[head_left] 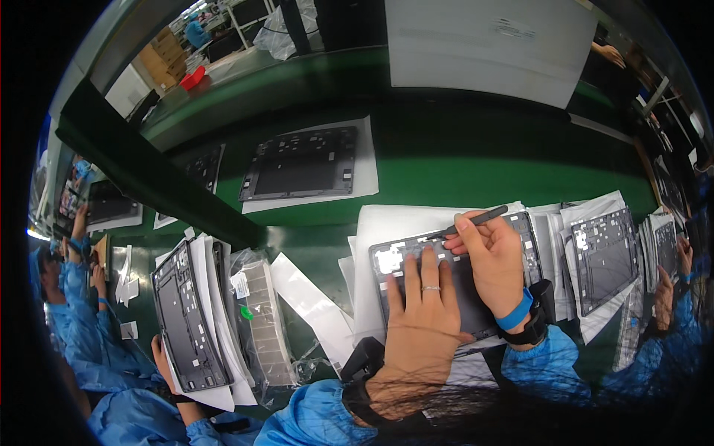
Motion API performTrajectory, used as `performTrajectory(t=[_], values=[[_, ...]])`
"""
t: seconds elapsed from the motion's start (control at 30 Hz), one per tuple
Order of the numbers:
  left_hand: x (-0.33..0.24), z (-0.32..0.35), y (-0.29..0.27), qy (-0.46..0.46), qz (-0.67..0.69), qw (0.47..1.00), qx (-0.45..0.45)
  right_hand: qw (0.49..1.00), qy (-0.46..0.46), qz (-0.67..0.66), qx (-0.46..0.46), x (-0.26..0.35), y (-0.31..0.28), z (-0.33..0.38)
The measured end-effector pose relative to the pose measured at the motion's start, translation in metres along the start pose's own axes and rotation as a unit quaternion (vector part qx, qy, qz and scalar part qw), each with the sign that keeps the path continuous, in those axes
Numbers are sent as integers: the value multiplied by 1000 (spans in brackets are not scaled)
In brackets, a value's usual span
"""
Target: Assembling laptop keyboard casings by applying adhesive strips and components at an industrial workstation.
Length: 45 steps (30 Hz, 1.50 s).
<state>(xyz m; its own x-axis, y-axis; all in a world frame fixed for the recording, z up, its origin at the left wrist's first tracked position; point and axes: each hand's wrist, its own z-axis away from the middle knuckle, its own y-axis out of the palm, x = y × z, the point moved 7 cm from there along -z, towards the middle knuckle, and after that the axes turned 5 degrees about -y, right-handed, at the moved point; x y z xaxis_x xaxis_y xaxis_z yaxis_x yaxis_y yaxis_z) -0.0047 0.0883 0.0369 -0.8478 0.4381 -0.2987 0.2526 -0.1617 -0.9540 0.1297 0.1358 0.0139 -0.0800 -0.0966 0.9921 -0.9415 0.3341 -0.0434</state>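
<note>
A dark tablet-sized device panel (465, 290), with small white and silver patches along its upper edge, lies on white sheets (368, 230) in front of me. My left hand (422, 316) rests flat on it with the fingers stretched out, and a ring is on one finger. Over the panel's upper right part, my right hand (492, 260) grips a slim black pen-shaped tool (487, 215). The tool slants down to the left, its lower end near the panel's top edge. A blue band (515, 311) circles the right wrist. Both hands hide part of the panel.
Left of me lie a white strip (314, 303) and a plastic-wrapped block of pale pieces (266, 320). Beyond, a co-worker's hand holds a panel stack (182, 320). More panels lie on the green conveyor (301, 163) and at right (606, 260). A dark post (149, 160) crosses the left side.
</note>
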Motion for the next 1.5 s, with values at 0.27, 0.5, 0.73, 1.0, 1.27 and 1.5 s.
performTrajectory(t=[0.27, 0.5, 0.73, 1.0, 1.27, 1.5], values=[[3, 3, 7, -34, -38, 999, -17, 1000, 10, 19, -9, -4, 11, 4], [1, 1, 14, -35, -21, 999, -33, 999, 26, 33, -18, -5, 9, 5], [-1, -1, 13, -30, -30, 999, -24, 999, 8, 36, -31, 0, 7, 4], [4, -1, 2, -28, -20, 999, -23, 999, 8, 24, -30, -3, 10, 7], [0, -4, -8, -30, -40, 998, 26, 999, -14, 46, -21, -3, 6, 8], [24, -8, -26, -19, -46, 998, -25, 994, -50, -82, -45, 1, 8, -4]])
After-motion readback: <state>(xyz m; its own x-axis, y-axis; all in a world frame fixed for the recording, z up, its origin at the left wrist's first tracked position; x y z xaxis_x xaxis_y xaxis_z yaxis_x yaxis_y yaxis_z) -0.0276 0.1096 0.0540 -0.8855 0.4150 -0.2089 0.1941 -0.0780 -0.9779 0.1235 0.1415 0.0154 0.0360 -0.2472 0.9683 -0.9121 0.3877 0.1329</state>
